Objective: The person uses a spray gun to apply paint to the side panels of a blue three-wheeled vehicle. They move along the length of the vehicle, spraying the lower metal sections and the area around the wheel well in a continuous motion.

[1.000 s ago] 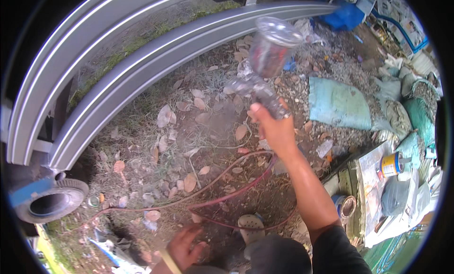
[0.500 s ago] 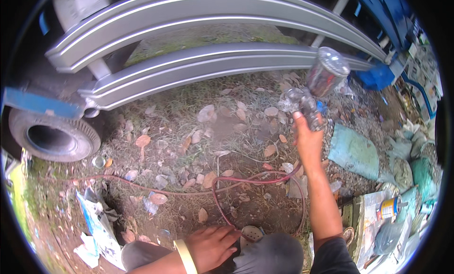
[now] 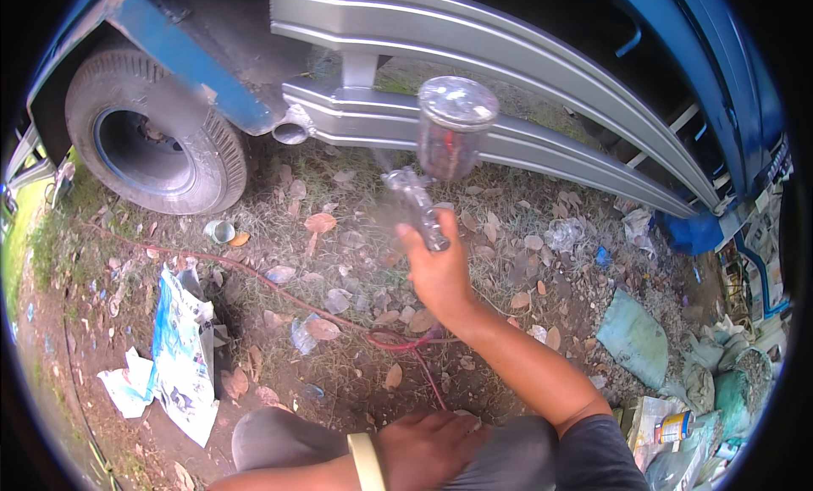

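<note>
My right hand (image 3: 438, 266) is wrapped round the handle of a metal spray gun (image 3: 411, 194). A clear cup (image 3: 457, 127) with a shiny lid sits on top of the gun. The nozzle points toward the lower of two silver-grey rails (image 3: 364, 118) of a truck's side guard, near its left end, and a faint mist hangs there. Gun and rail look apart. My left hand (image 3: 432, 449) lies over my knee, fingers stretched out and holding nothing; a pale yellow band (image 3: 364, 461) circles that wrist.
A truck wheel (image 3: 157, 139) stands at the left under a blue frame. A red hose (image 3: 254, 275) crosses the leaf-strewn ground. A torn paper bag (image 3: 182, 364) lies at left; a green sack (image 3: 633, 337) and a paint can (image 3: 673, 427) are at right.
The spray gun and my right hand have moved left along the lower rail, toward its end. My view has swung left, showing more of the wheel. The left hand stays over the knee.
</note>
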{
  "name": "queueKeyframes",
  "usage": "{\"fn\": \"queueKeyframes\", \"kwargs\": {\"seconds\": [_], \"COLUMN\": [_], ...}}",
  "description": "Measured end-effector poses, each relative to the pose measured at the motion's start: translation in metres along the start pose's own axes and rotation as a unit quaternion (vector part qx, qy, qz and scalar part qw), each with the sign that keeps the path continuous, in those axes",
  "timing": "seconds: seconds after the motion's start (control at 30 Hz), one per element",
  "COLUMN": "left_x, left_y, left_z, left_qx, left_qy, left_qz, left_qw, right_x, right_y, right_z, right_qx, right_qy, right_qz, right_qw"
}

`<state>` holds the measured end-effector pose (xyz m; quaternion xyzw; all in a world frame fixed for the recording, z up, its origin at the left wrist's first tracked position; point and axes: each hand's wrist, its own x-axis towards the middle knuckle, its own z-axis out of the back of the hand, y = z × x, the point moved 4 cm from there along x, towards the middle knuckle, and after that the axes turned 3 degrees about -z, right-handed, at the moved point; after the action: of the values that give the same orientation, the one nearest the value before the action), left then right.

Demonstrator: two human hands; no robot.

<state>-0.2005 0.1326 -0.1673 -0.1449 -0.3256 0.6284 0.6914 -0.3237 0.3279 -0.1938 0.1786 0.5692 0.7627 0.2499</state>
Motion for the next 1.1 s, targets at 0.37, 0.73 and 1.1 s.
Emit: {"fn": "queueKeyframes", "kwargs": {"seconds": [0.37,0.73,1.1], "left_x": [-0.007,-0.042,-0.068], "left_y": [-0.01,0.003,0.001], "left_z": [0.05,0.079,0.109], "left_qx": [-0.049,-0.073,-0.108], "left_qy": [-0.221,-0.233,-0.393], "left_qz": [-0.143,-0.152,-0.191], "left_qw": [0.964,0.958,0.893], "right_x": [-0.037,-0.016,0.01], "right_y": [0.023,0.103,0.177], "right_z": [-0.106,-0.143,-0.155], "right_qx": [-0.008,-0.137,-0.293], "right_qy": [-0.121,-0.105,-0.08], "right_qz": [0.021,0.076,0.125], "right_qw": [0.992,0.982,0.945]}}
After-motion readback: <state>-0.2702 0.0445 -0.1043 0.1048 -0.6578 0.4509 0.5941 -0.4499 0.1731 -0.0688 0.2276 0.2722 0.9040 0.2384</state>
